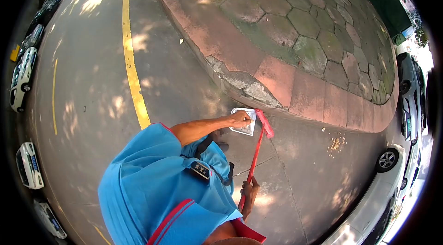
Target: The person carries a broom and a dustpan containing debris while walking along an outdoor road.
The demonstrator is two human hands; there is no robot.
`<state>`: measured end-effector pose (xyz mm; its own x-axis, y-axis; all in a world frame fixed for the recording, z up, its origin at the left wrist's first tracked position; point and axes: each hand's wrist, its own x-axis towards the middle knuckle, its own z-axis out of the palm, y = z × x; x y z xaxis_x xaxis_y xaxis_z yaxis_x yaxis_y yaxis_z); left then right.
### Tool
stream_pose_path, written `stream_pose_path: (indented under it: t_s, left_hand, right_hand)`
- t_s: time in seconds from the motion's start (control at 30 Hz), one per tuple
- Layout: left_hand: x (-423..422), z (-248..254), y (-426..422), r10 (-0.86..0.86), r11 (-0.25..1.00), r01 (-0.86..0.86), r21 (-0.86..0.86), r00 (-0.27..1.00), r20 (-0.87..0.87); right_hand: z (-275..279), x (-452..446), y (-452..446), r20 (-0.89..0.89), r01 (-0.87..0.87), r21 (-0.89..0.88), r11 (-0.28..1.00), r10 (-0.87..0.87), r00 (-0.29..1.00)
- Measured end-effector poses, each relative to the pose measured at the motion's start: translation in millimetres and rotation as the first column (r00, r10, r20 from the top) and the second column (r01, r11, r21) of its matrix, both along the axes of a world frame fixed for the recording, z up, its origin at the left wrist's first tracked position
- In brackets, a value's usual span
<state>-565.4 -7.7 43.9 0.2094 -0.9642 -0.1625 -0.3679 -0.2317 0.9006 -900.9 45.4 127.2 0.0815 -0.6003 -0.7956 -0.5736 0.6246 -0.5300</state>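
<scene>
blue shirt point(152, 185) aside, our left hand point(240, 119) grips the dustpan point(246, 130), right hand point(250, 193) the broom point(255, 155), so we'd keep the pan flat.

Light-blue shirt point(143, 185), loose, creased; red edging point(173, 219) with thin darker stripe. Black rectangular badge point(200, 170), white markings, unreadable. Black strap point(203, 146) over blue cloth. Dark shoe point(224, 146), partly hidden. Left hand point(240, 119), right hand point(250, 192) bare.

Dappled sunlight, right-side glare — fisheye-curved, blackened edges.
</scene>
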Motion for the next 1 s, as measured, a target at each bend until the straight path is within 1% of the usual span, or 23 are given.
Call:
stream_pose_path:
  t_s: [0.03,0.07,0.1,0.13,0.17,0.23,0.3,0.33,0.4,0.47,0.5,0.57,0.63,0.67,0.7,0.73,0.77,0.8,0.83,0.9,0.93,0.97,1.0]
  left_hand:
    - [3,4,6,-0.006,1.000,0.006,0.015,1.000,0.011]
    - [5,10,15,0.006,0.999,-0.003,-0.046,0.997,0.071]
    - [5,22,27,0.054,0.996,-0.056,-0.066,0.998,-0.026]
    - [7,23,36,0.070,0.996,-0.070,-0.053,0.998,-0.009]
    - [11,23,43,0.085,0.995,-0.084,-0.045,0.996,0.011]
    - [23,17,55,0.110,0.993,-0.103,0.057,0.985,-0.134]
    - [40,21,67,0.115,0.993,-0.114,0.016,0.990,-0.080]
    - [46,24,75,0.117,0.993,-0.117,-0.001,0.991,-0.068]
    - [61,29,93,0.214,0.975,-0.203,0.090,0.966,-0.145]
    - [75,31,111,0.237,0.970,-0.228,0.088,0.964,-0.122]
    - [84,34,118,0.272,0.961,-0.263,0.090,0.956,-0.107]
    - [102,30,137,0.272,0.962,-0.271,0.025,0.962,-0.039]
    - [121,27,153,0.293,0.951,-0.283,0.125,0.953,-0.073]
    - [134,25,159,0.254,0.950,-0.240,0.200,0.966,-0.047]
    - [149,18,167,0.253,0.950,-0.240,0.200,0.967,-0.040]
    - [158,10,172,0.252,0.953,-0.246,0.177,0.968,-0.012]
    - [159,-8,175,0.260,0.956,-0.259,0.135,0.966,0.011]
    - [169,-11,177,0.227,0.970,-0.235,0.066,0.968,0.111]
    - [175,-15,181,0.270,0.960,-0.279,0.018,0.942,0.202]
    - [189,-17,186,0.293,0.952,-0.295,0.087,0.956,0.028]
    - [197,-24,186,0.296,0.951,-0.297,0.085,0.955,0.030]
    - [204,-26,183,0.307,0.948,-0.305,0.092,0.952,-0.007]
    - [207,-33,183,0.317,0.946,-0.313,0.083,0.948,-0.038]
  right_hand:
    - [-3,4,-3,-0.007,0.012,0.002,1.000,-0.012,1.000]
    - [-5,6,-2,0.004,0.019,0.004,1.000,-0.019,1.000]
    - [-7,7,-1,0.013,0.025,0.000,1.000,-0.025,1.000]
    - [-7,9,2,0.030,0.014,-0.016,1.000,-0.013,0.999]
    - [-7,12,5,0.006,0.032,-0.012,0.999,-0.032,0.999]
    - [-6,16,8,-0.024,0.049,-0.001,0.999,-0.049,0.999]
    - [-21,13,10,0.019,0.034,-0.026,0.999,-0.033,0.999]
    - [-26,13,12,0.050,0.060,-0.030,0.998,-0.058,0.997]
    - [-41,24,16,0.099,0.090,-0.034,0.995,-0.086,0.991]
    - [-56,38,14,0.068,0.097,-0.117,0.988,-0.089,0.994]
    - [-64,45,9,0.080,0.094,-0.117,0.989,-0.085,0.993]
    - [-83,60,7,0.025,0.010,-0.151,0.989,-0.006,1.000]
    - [-88,82,10,0.026,0.008,-0.175,0.985,-0.003,1.000]
    - [-91,89,12,0.000,-0.019,-0.198,0.980,0.019,1.000]
    - [-96,101,19,-0.018,-0.042,-0.218,0.975,0.038,0.999]
    - [-87,112,27,-0.024,-0.042,-0.210,0.977,0.038,0.999]
    - [-85,116,32,-0.073,-0.098,-0.199,0.975,0.084,0.994]
    - [-85,131,33,-0.109,-0.148,-0.192,0.970,0.129,0.986]
    - [-87,140,38,-0.106,-0.147,-0.201,0.969,0.127,0.986]
    - [-87,148,55,-0.214,-0.257,-0.170,0.951,0.219,0.952]
    - [-86,156,62,-0.212,-0.259,-0.171,0.950,0.222,0.952]
    - [-71,164,69,-0.213,-0.291,-0.154,0.944,0.256,0.943]
    - [-70,168,75,-0.207,-0.320,-0.151,0.935,0.287,0.935]
